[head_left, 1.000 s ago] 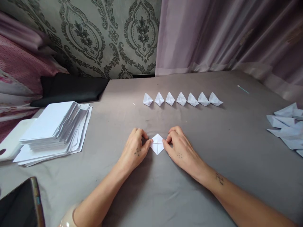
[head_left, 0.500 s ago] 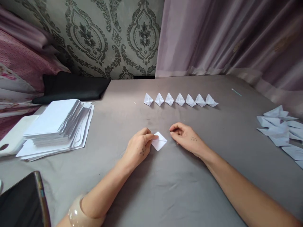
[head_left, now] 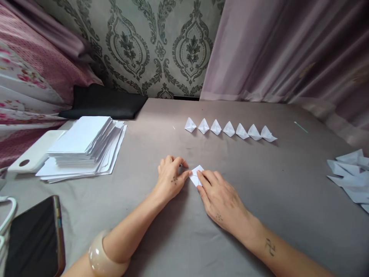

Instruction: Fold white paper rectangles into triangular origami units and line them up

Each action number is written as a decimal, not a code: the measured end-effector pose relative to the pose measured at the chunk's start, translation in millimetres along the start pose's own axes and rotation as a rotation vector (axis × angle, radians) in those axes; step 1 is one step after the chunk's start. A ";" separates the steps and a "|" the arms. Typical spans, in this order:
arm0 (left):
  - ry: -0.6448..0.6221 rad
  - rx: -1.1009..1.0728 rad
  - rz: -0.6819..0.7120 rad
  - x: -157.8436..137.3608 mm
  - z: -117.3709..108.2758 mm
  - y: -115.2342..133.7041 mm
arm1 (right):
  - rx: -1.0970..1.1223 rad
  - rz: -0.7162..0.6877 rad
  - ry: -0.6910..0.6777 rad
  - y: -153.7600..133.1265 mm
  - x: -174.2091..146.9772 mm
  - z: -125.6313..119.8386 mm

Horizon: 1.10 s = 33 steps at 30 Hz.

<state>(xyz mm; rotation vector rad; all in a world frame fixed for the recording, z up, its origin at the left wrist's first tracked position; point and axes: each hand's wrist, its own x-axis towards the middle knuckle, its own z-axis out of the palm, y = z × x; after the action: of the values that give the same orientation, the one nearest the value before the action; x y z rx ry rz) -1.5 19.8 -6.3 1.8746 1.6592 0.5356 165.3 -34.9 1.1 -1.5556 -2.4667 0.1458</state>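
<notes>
A small white folded paper square (head_left: 195, 177) lies on the grey cloth between my hands, turned like a diamond with crease lines on its face. My right hand (head_left: 223, 196) covers its right part, fingertips on top and thumb at the lower edge, gripping it. At the left corner, the thumb tip of my left hand (head_left: 172, 177) touches the paper. The left index finger arches above with a gap to the thumb. Beyond the hands, several folded white paper pieces (head_left: 229, 129) stand in a row.
On the left are a stack of white paper sheets (head_left: 80, 134), a white board with a hole (head_left: 37, 148), a black folded cloth (head_left: 109, 104) and a phone (head_left: 34, 238). More folded paper shapes (head_left: 350, 173) are heaped at the far right. A thin stick (head_left: 301, 127) lies at the back.
My right hand has moved left onto the paper square. The left hand's fingers have lifted off it, leaving the thumb at the corner. The whole view has shifted somewhat.
</notes>
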 end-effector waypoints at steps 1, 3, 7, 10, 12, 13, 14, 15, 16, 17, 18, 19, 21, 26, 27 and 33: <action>-0.013 -0.011 -0.006 0.8 -1.9 0.2 | -0.012 -0.009 0.002 0.0 0.7 -0.2; -0.049 -0.031 -0.013 2.7 -5.6 -0.3 | -0.028 -0.019 0.007 -0.3 2.1 -1.2; -0.082 -0.061 0.014 4.9 -10.2 -5.3 | -0.039 -0.015 0.022 -0.3 5.8 -4.1; -0.073 -0.075 0.031 3.2 -9.4 -7.7 | 0.014 0.013 0.076 2.8 10.8 -3.1; -0.057 -0.074 0.033 1.0 -7.3 -6.8 | 0.068 0.037 0.115 7.1 14.6 -0.2; -0.045 -0.067 0.038 -0.1 -6.0 -5.8 | 0.094 0.046 0.125 9.7 16.4 1.6; -0.034 -0.056 0.045 -1.1 -4.8 -4.7 | 0.124 0.057 0.138 12.5 18.0 3.6; -0.027 -0.045 0.055 -1.8 -3.7 -3.7 | 0.162 0.066 0.143 15.4 19.4 5.4; -0.026 -0.037 0.063 -2.2 -2.8 -3.0 | 0.207 0.083 0.148 18.0 20.4 6.8; -0.029 -0.034 0.066 -2.4 -2.2 -2.8 | 0.259 0.100 0.157 20.4 21.1 7.8; -0.029 -0.036 0.071 -2.4 -1.7 -3.1 | 0.310 0.108 0.157 22.5 21.6 8.2; -0.021 -0.043 0.080 -2.2 -1.3 -4.0 | 0.352 0.102 0.154 24.2 21.8 8.1; -0.002 -0.079 0.118 -1.5 -0.8 -6.7 | 0.408 0.050 0.132 26.8 22.0 6.3; -0.123 -0.416 0.147 -1.3 -1.0 -8.8 | 0.540 0.059 0.070 30.9 24.1 -1.5; -0.117 -0.503 0.134 -2.0 -1.7 -7.1 | 0.616 0.113 0.062 31.1 24.9 -2.9; -0.105 -0.854 0.105 -11.1 -6.0 8.6 | 1.364 0.397 0.059 18.4 26.8 -9.4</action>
<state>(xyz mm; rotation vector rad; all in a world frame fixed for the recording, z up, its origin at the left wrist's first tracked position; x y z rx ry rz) -0.5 9.2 4.7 1.3127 1.0089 0.9798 172.5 -3.1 10.1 -1.2140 -1.2630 1.4205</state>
